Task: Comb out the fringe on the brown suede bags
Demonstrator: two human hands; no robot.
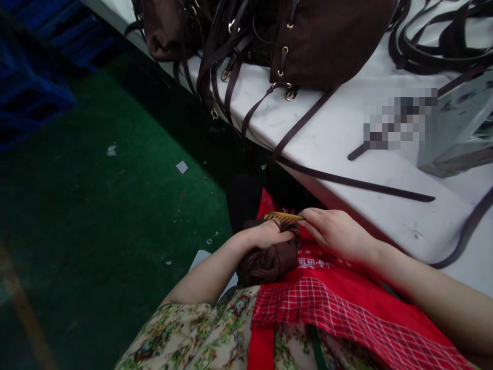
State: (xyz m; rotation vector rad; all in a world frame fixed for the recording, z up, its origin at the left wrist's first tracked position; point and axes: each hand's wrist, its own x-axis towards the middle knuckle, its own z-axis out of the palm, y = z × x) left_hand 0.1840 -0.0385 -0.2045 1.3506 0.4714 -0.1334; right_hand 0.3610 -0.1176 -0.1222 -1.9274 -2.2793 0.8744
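My right hand (pixel 335 231) pinches the end of a yellow comb (pixel 283 216), whose teeth point down toward my left hand. My left hand (pixel 269 234) is closed on a bunch of brown material (pixel 269 261) on my lap; strands or folds stick up between the fingers near the comb's teeth. Whether that bunch is cloth or a fringe, I cannot make out for sure. Both hands are close together, just over my red apron (pixel 331 288), below the edge of the white table (pixel 339 205).
Dark brown drawstring bags (pixel 327 41) with straps and metal clasps lie on the table, some straps hanging over its edge. Coiled straps (pixel 442 46) and a clear plastic bag (pixel 458 128) are at the right. Blue pallets (pixel 34 92) stand on the green floor (pixel 134 205), littered with scraps.
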